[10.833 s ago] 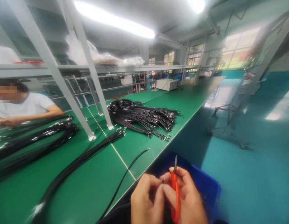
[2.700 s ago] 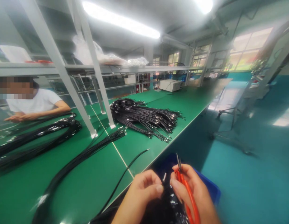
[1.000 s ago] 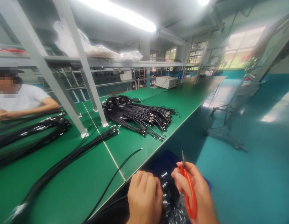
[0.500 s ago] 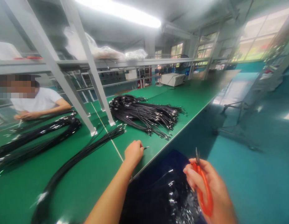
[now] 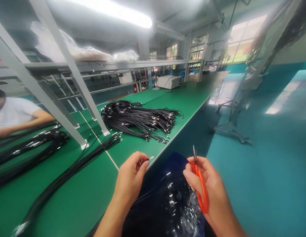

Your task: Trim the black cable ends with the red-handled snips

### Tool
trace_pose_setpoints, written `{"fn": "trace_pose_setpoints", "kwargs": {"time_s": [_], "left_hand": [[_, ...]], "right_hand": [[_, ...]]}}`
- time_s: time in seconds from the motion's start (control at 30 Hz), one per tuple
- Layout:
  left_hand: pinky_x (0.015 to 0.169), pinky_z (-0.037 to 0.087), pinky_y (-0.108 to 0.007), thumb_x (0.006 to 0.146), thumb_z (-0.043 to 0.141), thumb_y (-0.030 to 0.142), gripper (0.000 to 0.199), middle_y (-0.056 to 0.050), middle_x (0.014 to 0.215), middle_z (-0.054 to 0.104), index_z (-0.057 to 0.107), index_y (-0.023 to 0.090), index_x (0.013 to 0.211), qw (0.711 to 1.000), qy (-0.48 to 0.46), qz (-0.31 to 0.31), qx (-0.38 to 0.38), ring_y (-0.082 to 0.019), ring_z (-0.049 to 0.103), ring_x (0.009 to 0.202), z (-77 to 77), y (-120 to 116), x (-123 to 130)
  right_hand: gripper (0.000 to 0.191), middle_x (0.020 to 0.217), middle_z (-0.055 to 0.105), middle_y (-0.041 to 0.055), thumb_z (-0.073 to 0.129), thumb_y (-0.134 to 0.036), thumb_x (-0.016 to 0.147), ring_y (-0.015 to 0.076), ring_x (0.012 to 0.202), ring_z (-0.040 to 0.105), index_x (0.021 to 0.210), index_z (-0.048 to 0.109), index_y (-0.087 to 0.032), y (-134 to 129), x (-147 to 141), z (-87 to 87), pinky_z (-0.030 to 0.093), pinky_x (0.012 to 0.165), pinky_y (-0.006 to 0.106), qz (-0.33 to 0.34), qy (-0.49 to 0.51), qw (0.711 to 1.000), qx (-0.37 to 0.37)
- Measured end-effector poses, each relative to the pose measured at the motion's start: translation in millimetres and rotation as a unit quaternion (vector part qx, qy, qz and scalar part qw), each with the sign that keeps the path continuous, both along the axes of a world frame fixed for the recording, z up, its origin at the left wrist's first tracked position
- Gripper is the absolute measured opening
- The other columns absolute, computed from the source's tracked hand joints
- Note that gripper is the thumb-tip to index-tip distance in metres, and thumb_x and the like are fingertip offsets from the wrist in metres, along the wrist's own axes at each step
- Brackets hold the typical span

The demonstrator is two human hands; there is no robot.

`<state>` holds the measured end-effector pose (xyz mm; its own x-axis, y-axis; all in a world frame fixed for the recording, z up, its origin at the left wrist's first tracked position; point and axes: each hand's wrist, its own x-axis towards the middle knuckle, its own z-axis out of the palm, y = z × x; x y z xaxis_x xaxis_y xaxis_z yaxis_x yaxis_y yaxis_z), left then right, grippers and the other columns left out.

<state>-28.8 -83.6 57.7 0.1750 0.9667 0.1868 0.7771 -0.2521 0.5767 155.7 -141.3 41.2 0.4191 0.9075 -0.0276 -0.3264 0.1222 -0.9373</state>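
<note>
My left hand [image 5: 131, 174] is closed in a pinch on a thin black cable, whose pale tip [image 5: 151, 158] pokes out past the fingertips over the table's front edge. To the right, beyond the edge, my right hand [image 5: 208, 184] holds orange-handled scissors [image 5: 201, 189] with the metal blades pointing up. Between and below the hands lies a dark blue surface [image 5: 176, 164] with dark cables and shiny clear plastic on it. A long bundle of black cables [image 5: 69, 173] runs along the green table [image 5: 91, 194] left of my left hand.
A large heap of black cables [image 5: 140, 120] lies farther along the table. Metal shelf posts [image 5: 76, 85] stand behind it, and plastic bags [image 5: 83, 52] rest on the shelf. A person in a white shirt [image 5: 18, 110] sits at the left. A wheeled stand [image 5: 232, 126] is at the right.
The view has swung to the right. My left hand has turned, so its thumb and fingers now show around the cable. The scissors are still in my right hand, nearer to my left.
</note>
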Motion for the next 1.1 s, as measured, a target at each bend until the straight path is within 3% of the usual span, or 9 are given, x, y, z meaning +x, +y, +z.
{"fn": "trace_pose_setpoints", "kwargs": {"time_s": [0.1,0.2,0.47,0.6,1.0,1.1], "left_hand": [[0.057,0.039,-0.024,0.087,0.051,0.028,0.013,0.001,0.076,0.057,0.061,0.022,0.082,0.991,-0.120,-0.050,0.031,-0.014,0.048,0.061,1.7,-34,-3],[0.057,0.039,-0.023,0.085,0.056,0.032,0.016,0.000,0.074,0.059,0.065,0.021,0.079,0.972,-0.223,-0.076,-0.013,-0.015,0.050,0.063,-3.6,-54,-3],[0.051,0.035,-0.020,0.074,0.066,0.031,0.019,0.003,0.055,0.055,0.062,0.016,0.064,0.899,-0.409,-0.046,-0.151,-0.011,0.046,0.052,-13.3,-65,15],[0.050,0.034,-0.020,0.069,0.069,0.029,0.019,0.003,0.051,0.056,0.061,0.015,0.060,0.882,-0.440,-0.032,-0.166,-0.010,0.045,0.050,-14.9,-67,20],[0.051,0.036,-0.020,0.067,0.069,0.027,0.017,0.002,0.053,0.059,0.061,0.015,0.059,0.894,-0.418,-0.014,-0.161,-0.011,0.047,0.051,-19.0,-66,22],[0.051,0.037,-0.020,0.067,0.072,0.029,0.020,0.002,0.053,0.059,0.061,0.014,0.059,0.875,-0.449,-0.023,-0.180,-0.011,0.048,0.051,-23.8,-66,20]], "right_hand": [[0.032,0.065,0.060,-0.0047,0.079,-0.028,0.061,0.0088,0.051,0.047,0.086,0.060,-0.023,-4,-10,-2.7,0.035,0.044,0.019,0.036,-0.007,0.999,-0.023],[0.032,0.064,0.061,-0.0049,0.079,-0.027,0.061,0.0081,0.047,0.045,0.086,0.059,-0.023,-11,-19,-2.7,0.034,0.041,0.019,0.047,0.001,0.998,-0.047],[0.030,0.067,0.068,-0.0008,0.076,-0.019,0.057,0.0107,0.050,0.054,0.084,0.062,-0.023,-24,-46,5.4,0.042,0.047,0.020,0.032,0.073,0.996,-0.041],[0.029,0.066,0.069,-0.0024,0.075,-0.019,0.057,0.0098,0.051,0.056,0.083,0.062,-0.023,-24,-53,11.1,0.045,0.050,0.020,0.021,0.091,0.995,-0.021],[0.028,0.060,0.067,-0.0030,0.076,-0.017,0.057,0.0107,0.049,0.056,0.081,0.061,-0.022,-21,-53,4.2,0.045,0.049,0.020,0.021,0.109,0.994,-0.023],[0.029,0.060,0.066,-0.0026,0.077,-0.018,0.058,0.0119,0.050,0.056,0.081,0.060,-0.022,-19,-52,1.1,0.045,0.048,0.021,0.042,0.115,0.992,-0.024]]}}
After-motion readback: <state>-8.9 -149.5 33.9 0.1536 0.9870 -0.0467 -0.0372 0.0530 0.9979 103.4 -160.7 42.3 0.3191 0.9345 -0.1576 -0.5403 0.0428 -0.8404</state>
